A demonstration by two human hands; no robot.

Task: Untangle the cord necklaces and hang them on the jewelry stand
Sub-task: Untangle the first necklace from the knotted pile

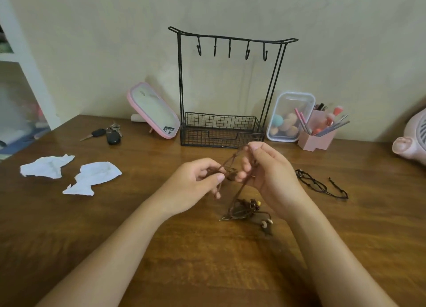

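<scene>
A tangle of brown cord necklaces [247, 208] with small beads lies on the wooden table [207, 260] just below my hands, and its cords run up into both. My left hand [196, 180] pinches a brown cord between thumb and fingers. My right hand [267, 168] grips a loop of the same cord, raised above the table. A black cord necklace [320, 184] lies apart on the table to the right. The black wire jewelry stand [230, 88] rises at the back, its several hooks bare and its basket at the base.
Two crumpled white papers [69, 173] lie at left. Keys [108, 134] and a pink-rimmed mirror [153, 109] sit at back left. A clear box of sponges [289, 117] and a pink brush holder [319, 134] stand at back right, with a pink object [412, 141] at the right edge.
</scene>
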